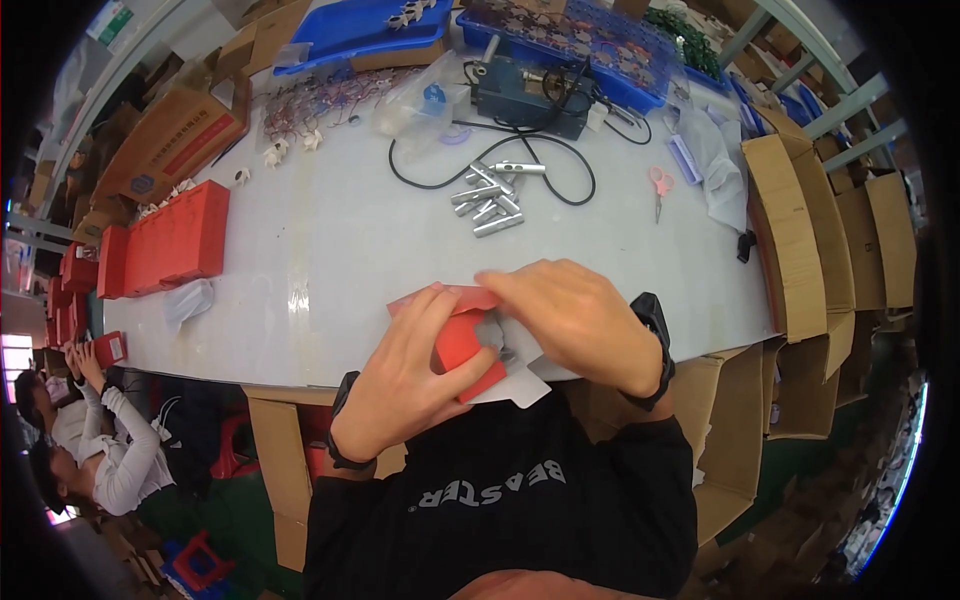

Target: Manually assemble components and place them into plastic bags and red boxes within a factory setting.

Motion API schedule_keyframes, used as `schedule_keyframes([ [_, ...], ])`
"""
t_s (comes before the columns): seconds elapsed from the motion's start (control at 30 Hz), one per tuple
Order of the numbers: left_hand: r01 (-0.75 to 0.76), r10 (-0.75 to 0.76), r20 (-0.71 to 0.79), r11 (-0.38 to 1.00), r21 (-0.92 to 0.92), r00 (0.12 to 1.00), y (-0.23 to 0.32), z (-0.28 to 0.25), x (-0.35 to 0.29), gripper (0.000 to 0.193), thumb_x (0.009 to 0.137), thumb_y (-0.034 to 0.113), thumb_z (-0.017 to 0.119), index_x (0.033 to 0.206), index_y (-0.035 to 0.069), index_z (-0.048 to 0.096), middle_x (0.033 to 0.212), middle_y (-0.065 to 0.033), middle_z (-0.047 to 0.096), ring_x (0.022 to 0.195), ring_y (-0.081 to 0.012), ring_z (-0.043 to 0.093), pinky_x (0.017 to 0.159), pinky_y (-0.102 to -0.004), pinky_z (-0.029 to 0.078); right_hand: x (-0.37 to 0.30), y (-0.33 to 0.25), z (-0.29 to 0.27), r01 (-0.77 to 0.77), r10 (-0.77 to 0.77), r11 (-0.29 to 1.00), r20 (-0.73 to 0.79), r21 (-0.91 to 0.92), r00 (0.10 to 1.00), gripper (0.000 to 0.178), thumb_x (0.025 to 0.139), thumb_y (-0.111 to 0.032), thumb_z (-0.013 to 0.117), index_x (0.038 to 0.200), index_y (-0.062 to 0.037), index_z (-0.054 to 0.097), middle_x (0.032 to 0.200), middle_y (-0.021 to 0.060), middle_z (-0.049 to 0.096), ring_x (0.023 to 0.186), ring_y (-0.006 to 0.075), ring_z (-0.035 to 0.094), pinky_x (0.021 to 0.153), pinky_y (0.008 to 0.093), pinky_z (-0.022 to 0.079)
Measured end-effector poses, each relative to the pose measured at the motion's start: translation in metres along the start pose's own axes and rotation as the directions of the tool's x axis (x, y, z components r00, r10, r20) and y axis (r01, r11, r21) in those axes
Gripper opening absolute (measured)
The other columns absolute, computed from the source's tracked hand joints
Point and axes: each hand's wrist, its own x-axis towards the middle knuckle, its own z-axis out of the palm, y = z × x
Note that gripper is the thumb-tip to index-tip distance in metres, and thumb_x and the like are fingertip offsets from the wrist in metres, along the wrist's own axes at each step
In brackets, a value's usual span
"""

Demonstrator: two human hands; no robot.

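A small red box (462,342) with a white inside is held over the near edge of the table, its flaps standing open. My left hand (403,372) wraps round the box from the left, thumb along its near side. At the box's far flap, my right hand (572,318) closes its fingers on the red cardboard edge. Something greyish shows inside the box between my hands, too hidden to name. Beyond my hands lies a pile of silver metal tubes (490,197) with holes in them.
Pink scissors (660,190) lie right of the tubes. A dark green machine (530,97) with a looping black cable stands behind them. Red boxes (178,240) are lined up at the left. Open cartons (785,240) line the right edge. Another person (125,440) handles a red box at far left.
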Motion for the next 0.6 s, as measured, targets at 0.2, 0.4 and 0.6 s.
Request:
schedule_keyframes([
  [0.2, -0.047, 0.043, -0.076, 0.998, -0.052, 0.996, -0.004, 0.006, -0.001, 0.047, 0.062, 0.011, 0.087, 0.101, 0.013, 0.061, 0.145, -0.0267, 0.041, 0.131, -0.0494, 0.048, 0.107, -0.0568, 0.047, 0.012, 0.014, -0.001, -0.284, 0.256, 0.903, 0.127, 0.322, 0.958, 0.029, 0.091, -0.010, 0.069, 0.119, -0.0025, 0.062, 0.097, 0.0123, 0.072, 0.086, 0.0269, 0.070, 0.076, 0.0344, 0.053],
  [0.4, -0.205, 0.166, -0.288, 0.972, -0.111, 0.943, -0.024, 0.038, -0.008, 0.044, 0.067, 0.004, 0.081, 0.101, 0.013, 0.054, 0.141, -0.0306, 0.041, 0.123, -0.0547, 0.052, 0.106, -0.0604, 0.047, 0.012, 0.017, -0.004, -0.342, 0.359, 0.910, -0.032, 0.235, 0.933, 0.035, 0.088, -0.017, 0.076, 0.117, -0.0038, 0.063, 0.094, 0.0100, 0.071, 0.080, 0.0277, 0.068, 0.072, 0.0351, 0.051],
  [0.6, -0.134, -0.011, -0.497, 0.957, -0.256, 0.868, -0.017, 0.075, -0.024, 0.046, 0.068, 0.011, 0.082, 0.106, 0.016, 0.057, 0.140, -0.0289, 0.041, 0.116, -0.0513, 0.056, 0.097, -0.0592, 0.049, -0.026, -0.034, 0.001, -0.242, 0.198, 0.943, -0.199, -0.229, 0.960, 0.034, 0.083, -0.022, 0.081, 0.109, -0.0051, 0.069, 0.098, 0.0081, 0.069, 0.074, 0.0258, 0.067, 0.067, 0.0339, 0.052],
])
